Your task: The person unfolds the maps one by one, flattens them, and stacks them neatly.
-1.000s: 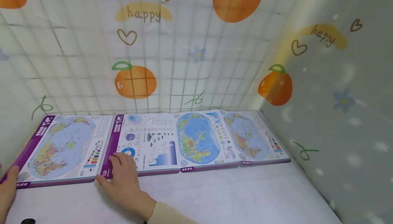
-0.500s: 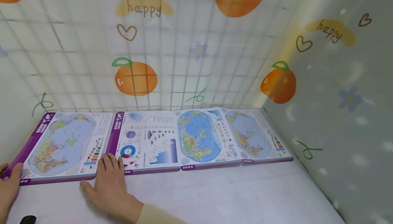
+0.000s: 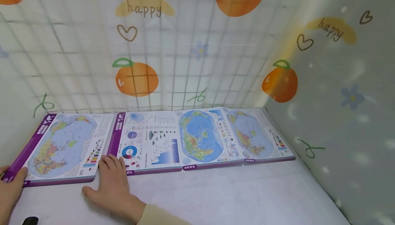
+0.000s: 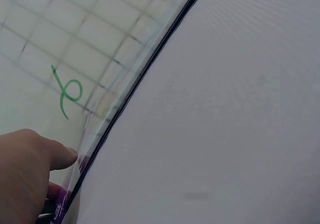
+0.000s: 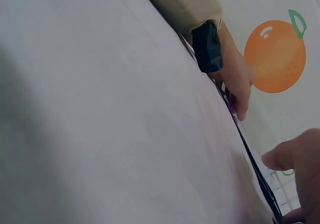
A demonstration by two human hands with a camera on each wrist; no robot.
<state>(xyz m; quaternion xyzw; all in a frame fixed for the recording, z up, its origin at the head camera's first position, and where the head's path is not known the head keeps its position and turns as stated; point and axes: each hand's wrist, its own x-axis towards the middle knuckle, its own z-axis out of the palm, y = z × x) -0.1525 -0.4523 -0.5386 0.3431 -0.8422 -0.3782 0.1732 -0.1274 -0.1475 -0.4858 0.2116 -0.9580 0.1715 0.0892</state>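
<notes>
World map sheets with purple borders lie in a row on the white table, in what look like thin stacks. At the far left is the first map stack (image 3: 63,146). My left hand (image 3: 10,187) holds its near left corner, thumb on the front edge and fingers along the left side; the fingers are partly out of frame. My right hand (image 3: 112,187) rests fingertips on the near left corner of the second map stack (image 3: 154,142), covering that corner. Its fingers are fairly straight, its thumb spread on the table. In the right wrist view, the left hand (image 5: 234,78) is beside a purple corner.
To the right the row continues with a blue relief map (image 3: 202,135) and another world map (image 3: 250,134). A small black object (image 3: 31,221) lies at the front left. Behind stands a curtain (image 3: 185,46) printed with oranges over a wire grid; another sheet borders the right.
My right hand has slid left along the second stack's corner, uncovering the blue ring chart. The left hand has shifted slightly right on its corner. The head view has tilted a little.
</notes>
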